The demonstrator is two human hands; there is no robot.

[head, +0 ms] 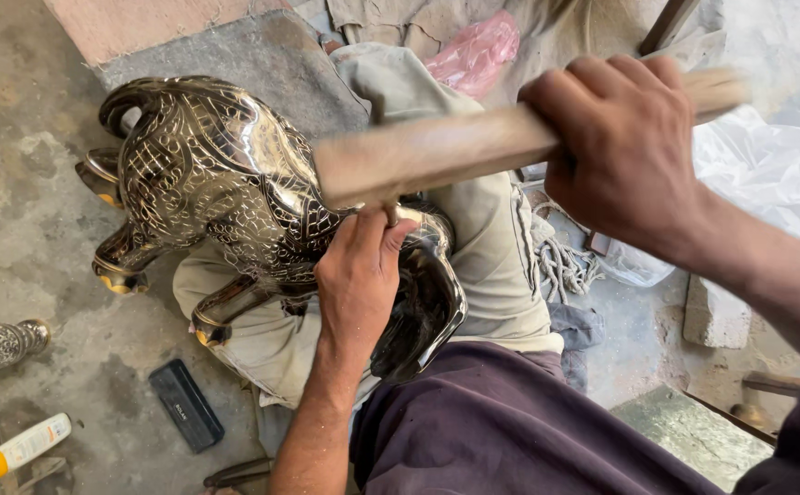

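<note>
Here, I'm chasing the engraved metal animal figure [226,183] lying across my lap on the beige cloth [491,247].
My left hand [356,275] pinches a small punch [391,214] against its flank; my right hand [624,147] is clenched around the wooden mallet [436,151]. I'd judge short, square taps best.

An engraved dark metal animal figure [226,192] with brass-tipped feet lies across the person's lap, on a beige cloth [482,229]. The left hand [356,275] pinches a thin chisel [389,214] against the figure's patterned body. The right hand [624,147] grips a blurred wooden mallet stick [436,154] above it. On the concrete floor at near left lie a black rectangular block [185,404], a white bottle with a yellow cap [16,449] and an engraved metal piece [1,344]. A pink plastic bag [475,50] lies far back.
</note>
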